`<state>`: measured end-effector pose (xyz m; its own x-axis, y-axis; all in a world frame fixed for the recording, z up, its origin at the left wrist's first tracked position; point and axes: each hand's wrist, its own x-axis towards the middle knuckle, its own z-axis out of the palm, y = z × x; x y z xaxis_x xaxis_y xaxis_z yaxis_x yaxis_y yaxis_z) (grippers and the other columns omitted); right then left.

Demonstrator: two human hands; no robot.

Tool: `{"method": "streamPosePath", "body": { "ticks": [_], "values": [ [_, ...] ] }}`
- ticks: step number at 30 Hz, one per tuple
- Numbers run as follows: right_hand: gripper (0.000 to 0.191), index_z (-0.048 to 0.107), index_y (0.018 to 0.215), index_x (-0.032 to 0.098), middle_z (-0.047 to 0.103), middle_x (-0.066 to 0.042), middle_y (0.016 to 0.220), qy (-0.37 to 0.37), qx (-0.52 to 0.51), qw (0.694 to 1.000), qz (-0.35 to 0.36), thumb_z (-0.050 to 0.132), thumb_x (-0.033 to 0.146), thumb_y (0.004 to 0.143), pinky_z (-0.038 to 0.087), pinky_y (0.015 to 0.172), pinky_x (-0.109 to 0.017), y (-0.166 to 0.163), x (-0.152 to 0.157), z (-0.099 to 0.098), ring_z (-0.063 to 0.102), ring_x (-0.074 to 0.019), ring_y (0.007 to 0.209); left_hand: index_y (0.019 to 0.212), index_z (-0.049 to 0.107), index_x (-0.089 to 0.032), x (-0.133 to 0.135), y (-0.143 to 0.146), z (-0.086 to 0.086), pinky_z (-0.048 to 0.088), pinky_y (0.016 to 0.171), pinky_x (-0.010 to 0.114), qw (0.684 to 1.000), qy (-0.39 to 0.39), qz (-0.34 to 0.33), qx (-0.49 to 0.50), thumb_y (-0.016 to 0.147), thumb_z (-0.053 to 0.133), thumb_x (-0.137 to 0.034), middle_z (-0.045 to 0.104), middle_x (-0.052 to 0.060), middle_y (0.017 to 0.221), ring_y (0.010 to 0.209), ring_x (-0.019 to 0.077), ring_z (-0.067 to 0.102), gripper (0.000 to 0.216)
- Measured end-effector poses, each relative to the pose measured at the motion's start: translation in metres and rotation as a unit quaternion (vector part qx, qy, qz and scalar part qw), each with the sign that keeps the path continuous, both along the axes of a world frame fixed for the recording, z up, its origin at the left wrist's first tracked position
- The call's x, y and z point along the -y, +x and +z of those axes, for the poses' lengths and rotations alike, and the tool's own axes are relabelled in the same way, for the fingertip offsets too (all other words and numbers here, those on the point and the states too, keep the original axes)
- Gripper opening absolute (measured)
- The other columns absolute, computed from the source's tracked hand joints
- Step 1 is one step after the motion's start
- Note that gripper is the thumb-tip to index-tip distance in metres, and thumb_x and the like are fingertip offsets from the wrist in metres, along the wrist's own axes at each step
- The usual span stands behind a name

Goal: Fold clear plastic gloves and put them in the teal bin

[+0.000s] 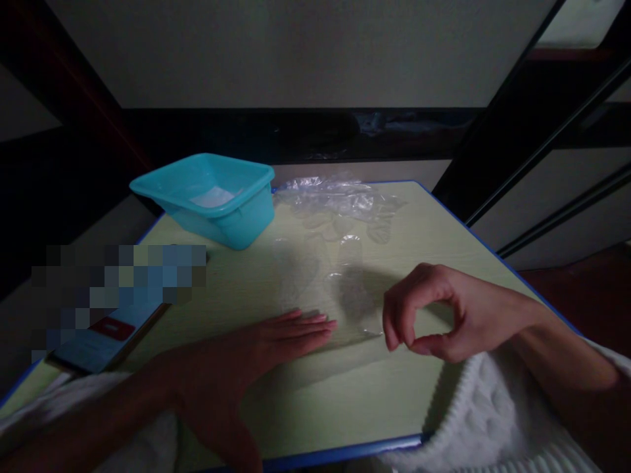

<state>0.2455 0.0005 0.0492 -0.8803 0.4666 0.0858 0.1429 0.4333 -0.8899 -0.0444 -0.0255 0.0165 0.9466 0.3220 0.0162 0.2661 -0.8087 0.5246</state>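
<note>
Past the turquoise tub (pixel 251 223), the left hand (pixel 241 358) rests flat on the tabletop (pixel 424 230), holding nothing. Just beyond it lies clear plastic film (pixel 300 269); farther right, the grip of the right hand (pixel 466 318) is pinched, apparently on the film's near edge. I'd call this straightening, which calls for light, steady tension.

Looks thin, limp and see-through: a clear plastic glove (pixel 355 295). Lies spread nearly flat, to the near right of the blue tub (pixel 249 220), apart from it. Has rounded finger ends, shiny along their edges, about level with the tub's nearest base corner. Too transparent to trace whole.
</note>
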Motion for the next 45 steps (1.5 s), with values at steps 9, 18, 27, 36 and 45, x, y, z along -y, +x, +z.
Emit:
{"method": "streamPosePath", "body": {
  "ticks": [9, 18, 27, 36, 45],
  "values": [
    [0.007, 0.057, 0.066, 0.011, 0.069, -0.009, 0.074, -0.015, -0.044, 0.999, -0.020, 0.059, 0.007, 0.072, 0.050, 0.064, -0.023, 0.001, -0.009, -0.007, 0.064, -0.0127, 0.069, 0.142, 0.024, -0.025, 0.000, 0.009, 0.002, 0.017, 0.112, 0.031, 0.986, -0.142, 0.072, -0.045, 0.097, 0.034, -0.029, 0.025, -0.002, 0.149, 0.137, 0.0168, 0.022, 0.046],
    [0.006, 0.057, 0.070, 0.012, 0.069, -0.009, 0.081, -0.027, -0.036, 0.999, -0.023, 0.062, 0.012, 0.075, 0.050, 0.068, -0.025, 0.003, -0.012, -0.008, 0.065, -0.0137, 0.076, 0.133, 0.039, -0.039, -0.001, 0.003, 0.001, 0.026, 0.108, 0.032, 0.948, -0.285, 0.143, 0.018, 0.095, 0.038, -0.028, 0.043, -0.008, 0.140, 0.129, 0.0184, 0.040, 0.040],
    [0.043, 0.064, 0.105, 0.014, 0.054, -0.013, 0.127, 0.125, 0.095, 0.987, -0.014, 0.075, 0.033, 0.068, 0.040, 0.096, -0.038, 0.008, -0.014, -0.004, 0.050, -0.0236, 0.117, 0.122, 0.056, -0.032, -0.002, 0.003, 0.003, 0.035, 0.102, 0.035, 0.923, -0.303, 0.231, 0.055, 0.088, 0.050, -0.032, 0.059, -0.004, 0.125, 0.116, 0.0236, 0.053, 0.034],
    [0.036, 0.058, 0.120, 0.015, 0.042, -0.010, 0.141, 0.136, 0.147, 0.979, 0.040, 0.056, 0.028, 0.086, 0.032, 0.106, -0.034, -0.003, -0.010, -0.013, 0.032, -0.0184, 0.133, 0.116, 0.062, -0.031, -0.002, 0.000, 0.000, 0.038, 0.099, 0.035, 0.900, -0.327, 0.283, 0.052, 0.082, 0.057, -0.039, 0.065, -0.001, 0.117, 0.111, 0.0249, 0.056, 0.035],
    [0.032, 0.061, 0.114, 0.009, 0.051, -0.013, 0.133, 0.123, 0.175, 0.976, 0.042, 0.041, 0.024, 0.094, 0.039, 0.101, -0.031, -0.006, 0.001, -0.002, 0.041, -0.0180, 0.128, 0.126, 0.052, -0.035, 0.000, -0.003, 0.003, 0.031, 0.104, 0.033, 0.920, -0.323, 0.221, 0.016, 0.091, 0.043, -0.043, 0.054, -0.004, 0.131, 0.121, 0.0227, 0.048, 0.037]
  ]
}}
